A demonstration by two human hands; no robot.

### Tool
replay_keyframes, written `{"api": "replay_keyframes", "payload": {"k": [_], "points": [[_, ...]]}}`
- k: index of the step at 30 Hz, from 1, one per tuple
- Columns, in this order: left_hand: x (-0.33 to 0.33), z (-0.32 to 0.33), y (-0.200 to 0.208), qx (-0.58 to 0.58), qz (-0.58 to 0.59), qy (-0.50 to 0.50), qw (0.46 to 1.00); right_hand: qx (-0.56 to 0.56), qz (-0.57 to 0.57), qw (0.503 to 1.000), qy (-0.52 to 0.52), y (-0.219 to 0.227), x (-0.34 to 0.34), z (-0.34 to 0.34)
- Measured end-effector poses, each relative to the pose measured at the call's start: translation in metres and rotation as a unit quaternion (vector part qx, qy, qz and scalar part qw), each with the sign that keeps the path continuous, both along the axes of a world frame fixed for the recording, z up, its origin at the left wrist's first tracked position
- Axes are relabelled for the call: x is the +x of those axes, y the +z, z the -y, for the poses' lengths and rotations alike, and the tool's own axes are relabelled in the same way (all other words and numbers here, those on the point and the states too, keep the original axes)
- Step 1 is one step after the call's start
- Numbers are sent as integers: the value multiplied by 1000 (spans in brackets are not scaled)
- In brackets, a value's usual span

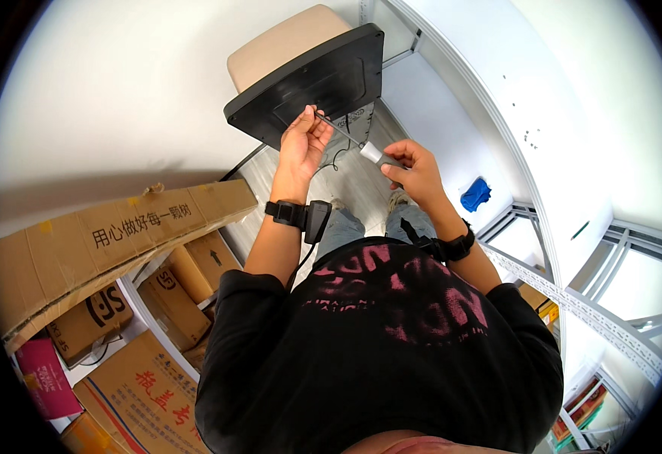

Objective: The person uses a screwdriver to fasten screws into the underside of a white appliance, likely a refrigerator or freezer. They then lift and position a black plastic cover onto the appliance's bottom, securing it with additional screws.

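A screwdriver (372,153) with a grey and white handle slants up and left toward a black panel (323,87). Its handle is gripped by my right hand (415,172). My left hand (304,144) is pinched around the far end of the shaft, close to the panel's face; whether a screw sits between those fingertips is hidden. The panel is rectangular with rounded corners, small holes near its edge and a shallow recess in the middle. It stands tilted, with a beige box-shaped block (289,45) behind it.
A long cardboard box (119,234) lies along the left, above shelves holding several brown cartons (145,393) and a magenta box (47,378). On the right stands white metal shelving (580,295). A crumpled blue item (476,194) lies on a white surface. A black cable (336,155) hangs below the panel.
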State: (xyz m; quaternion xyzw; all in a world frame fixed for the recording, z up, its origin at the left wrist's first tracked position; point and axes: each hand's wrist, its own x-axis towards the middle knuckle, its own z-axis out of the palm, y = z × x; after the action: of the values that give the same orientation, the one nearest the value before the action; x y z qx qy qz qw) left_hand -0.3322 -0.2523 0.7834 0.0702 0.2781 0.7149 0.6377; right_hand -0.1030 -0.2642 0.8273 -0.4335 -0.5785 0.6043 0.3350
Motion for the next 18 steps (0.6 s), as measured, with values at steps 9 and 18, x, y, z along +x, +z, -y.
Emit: {"api": "replay_keyframes", "payload": {"k": [9, 18], "points": [[0, -10, 18, -50, -35, -6, 998, 160, 85, 983, -16, -4, -10, -4], [-10, -27, 38, -53, -265, 47, 962, 154, 94, 983, -23, 3, -26, -13]]}}
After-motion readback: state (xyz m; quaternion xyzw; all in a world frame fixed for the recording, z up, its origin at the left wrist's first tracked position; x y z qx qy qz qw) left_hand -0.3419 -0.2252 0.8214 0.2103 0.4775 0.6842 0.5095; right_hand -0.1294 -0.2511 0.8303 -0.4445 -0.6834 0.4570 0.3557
